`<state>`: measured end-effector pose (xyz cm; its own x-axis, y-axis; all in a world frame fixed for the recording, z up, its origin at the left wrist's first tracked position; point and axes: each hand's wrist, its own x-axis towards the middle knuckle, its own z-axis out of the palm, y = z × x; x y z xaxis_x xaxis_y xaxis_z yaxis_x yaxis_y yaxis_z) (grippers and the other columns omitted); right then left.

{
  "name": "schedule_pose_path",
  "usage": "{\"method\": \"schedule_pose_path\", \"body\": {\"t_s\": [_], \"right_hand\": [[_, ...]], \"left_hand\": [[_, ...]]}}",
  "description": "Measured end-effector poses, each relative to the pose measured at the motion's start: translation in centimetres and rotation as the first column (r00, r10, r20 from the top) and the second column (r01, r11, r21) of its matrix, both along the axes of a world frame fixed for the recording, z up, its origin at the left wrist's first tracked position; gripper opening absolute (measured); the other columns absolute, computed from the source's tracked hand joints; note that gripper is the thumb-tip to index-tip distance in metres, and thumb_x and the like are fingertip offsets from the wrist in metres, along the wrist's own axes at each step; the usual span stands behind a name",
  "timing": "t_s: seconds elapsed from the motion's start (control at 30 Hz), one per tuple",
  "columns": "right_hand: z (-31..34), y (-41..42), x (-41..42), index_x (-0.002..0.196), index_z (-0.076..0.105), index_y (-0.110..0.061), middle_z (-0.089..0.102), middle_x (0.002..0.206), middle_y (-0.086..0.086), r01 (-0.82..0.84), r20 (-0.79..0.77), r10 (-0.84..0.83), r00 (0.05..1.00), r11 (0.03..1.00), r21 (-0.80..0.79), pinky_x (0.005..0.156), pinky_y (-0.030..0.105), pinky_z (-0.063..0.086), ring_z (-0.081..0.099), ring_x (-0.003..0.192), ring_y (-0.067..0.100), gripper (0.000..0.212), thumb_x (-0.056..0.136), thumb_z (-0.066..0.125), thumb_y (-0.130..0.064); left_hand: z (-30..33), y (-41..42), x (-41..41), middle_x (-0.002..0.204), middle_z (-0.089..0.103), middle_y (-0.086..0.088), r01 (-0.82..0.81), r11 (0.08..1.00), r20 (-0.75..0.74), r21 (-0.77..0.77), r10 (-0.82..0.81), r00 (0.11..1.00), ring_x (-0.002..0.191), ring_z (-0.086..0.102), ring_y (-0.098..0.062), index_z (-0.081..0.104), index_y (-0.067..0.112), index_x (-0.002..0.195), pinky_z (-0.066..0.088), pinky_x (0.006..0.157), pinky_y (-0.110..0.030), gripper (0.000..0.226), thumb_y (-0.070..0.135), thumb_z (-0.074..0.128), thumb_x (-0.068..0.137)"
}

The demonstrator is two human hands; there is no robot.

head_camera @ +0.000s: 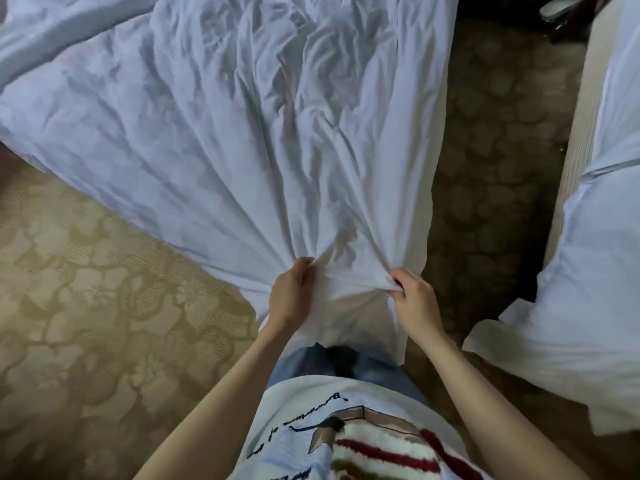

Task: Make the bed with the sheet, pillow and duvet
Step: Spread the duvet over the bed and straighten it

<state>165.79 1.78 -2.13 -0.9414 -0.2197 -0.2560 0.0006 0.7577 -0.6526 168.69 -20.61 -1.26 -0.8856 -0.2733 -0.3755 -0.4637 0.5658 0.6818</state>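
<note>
Here the person is standing at a corner of the bed (437,188), with patterned carpet (86,306) filling the lower left of the frame. Just left of centre, the left hand (289,292) is gripping a bunched fold of the white sheet (214,133), its fingers curled over the cloth and the forearm running down towards the lower middle of the frame. Right of centre, the right hand (414,299) is pinching the same hem between thumb and curled fingers, knuckles turned upward. The sheet is fanning out from both grips across the mattress towards the upper left, deeply creased, with its corner hanging below the hands. To do this step well, it seems best to be pulling evenly with both grips, drawing the creases flat towards the corner before tucking, and keeping the hem level so neither side is dragging askew. At the far right of the frame a second heap of white bedding (588,271) is lying on another bed; whether it is the duvet or pillow cannot be told.
</note>
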Motion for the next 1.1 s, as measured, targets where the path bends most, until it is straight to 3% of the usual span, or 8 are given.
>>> {"method": "schedule_pose_path", "body": {"t_s": [0.13, 0.23, 0.37, 0.57, 0.87, 1.1], "right_hand": [[-0.2, 0.2, 0.6, 0.109, 0.063, -0.012, 0.059, 0.106, 0.0, 0.007, 0.027, -0.01, 1.0, 0.993, 0.118, 0.078, 0.035, 0.05, 0.056, 0.096, 0.019, 0.02, 0.093, 0.052, -0.008], [0.3, -0.5, 1.3, 0.117, 0.063, -0.012, 0.061, 0.116, 0.003, -0.031, -0.008, 0.033, 0.999, 0.988, 0.152, 0.087, 0.035, 0.047, 0.056, 0.104, 0.022, 0.027, 0.091, 0.053, -0.008], [1.2, -2.6, 2.7, 0.117, 0.064, -0.012, 0.063, 0.118, 0.002, -0.039, -0.061, 0.05, 0.997, 0.986, 0.165, 0.087, 0.024, 0.035, 0.056, 0.108, 0.022, 0.029, 0.089, 0.058, -0.007], [2.4, -6.4, 3.7, 0.117, 0.064, -0.014, 0.064, 0.117, 0.001, -0.122, -0.092, 0.142, 0.985, 0.973, 0.197, 0.096, 0.032, 0.041, 0.057, 0.109, 0.019, 0.026, 0.092, 0.055, -0.012], [3.3, -12.7, -1.3, 0.123, 0.06, -0.013, 0.062, 0.12, 0.001, -0.243, -0.073, 0.268, 0.961, 0.938, 0.248, 0.097, 0.033, 0.04, 0.054, 0.11, 0.018, 0.029, 0.097, 0.047, -0.015], [3.3, -21.9, -4.4, 0.122, 0.059, -0.016, 0.062, 0.118, -0.001, -0.384, -0.06, 0.412, 0.909, 0.884, 0.265, 0.094, 0.029, 0.038, 0.055, 0.106, 0.017, 0.029, 0.097, 0.045, -0.013]], "left_hand": [[-1.4, -0.3, 0.9, 0.126, 0.052, -0.01, 0.097, 0.994, 0.108, 0.052, -0.103, 0.989, 0.115, 0.054, -0.026, 0.047, 0.018, 0.14, 0.04, 0.092, -0.028, 0.04, 0.014, 0.044, 0.1], [-1.5, -1.2, 2.2, 0.139, 0.045, -0.008, 0.084, 0.995, 0.121, 0.052, -0.09, 0.989, 0.123, 0.049, -0.025, 0.044, 0.015, 0.142, 0.033, 0.094, -0.023, 0.044, 0.011, 0.044, 0.099], [-0.8, -3.2, 4.3, 0.131, 0.057, -0.007, 0.044, 0.998, 0.044, 0.05, -0.046, 0.998, 0.12, 0.054, -0.023, 0.054, 0.012, 0.133, 0.043, 0.098, -0.034, 0.037, 0.008, 0.045, 0.097], [0.5, -6.8, 7.4, 0.109, 0.068, -0.003, -0.066, 0.998, -0.003, 0.011, 0.066, 0.998, 0.102, 0.062, -0.018, 0.061, 0.012, 0.12, 0.049, 0.084, -0.032, 0.029, 0.007, 0.046, 0.096], [0.4, -14.2, 6.2, 0.105, 0.069, -0.004, -0.111, 0.959, -0.028, -0.26, 0.107, 0.994, 0.091, 0.062, -0.024, 0.065, 0.012, 0.11, 0.047, 0.073, -0.035, 0.023, 0.014, 0.046, 0.097], [0.0, -23.0, 5.7, 0.103, 0.069, -0.009, -0.131, 0.913, -0.038, -0.387, 0.126, 0.991, 0.091, 0.062, -0.029, 0.066, 0.009, 0.11, 0.048, 0.074, -0.036, 0.024, 0.014, 0.047, 0.096]]}}
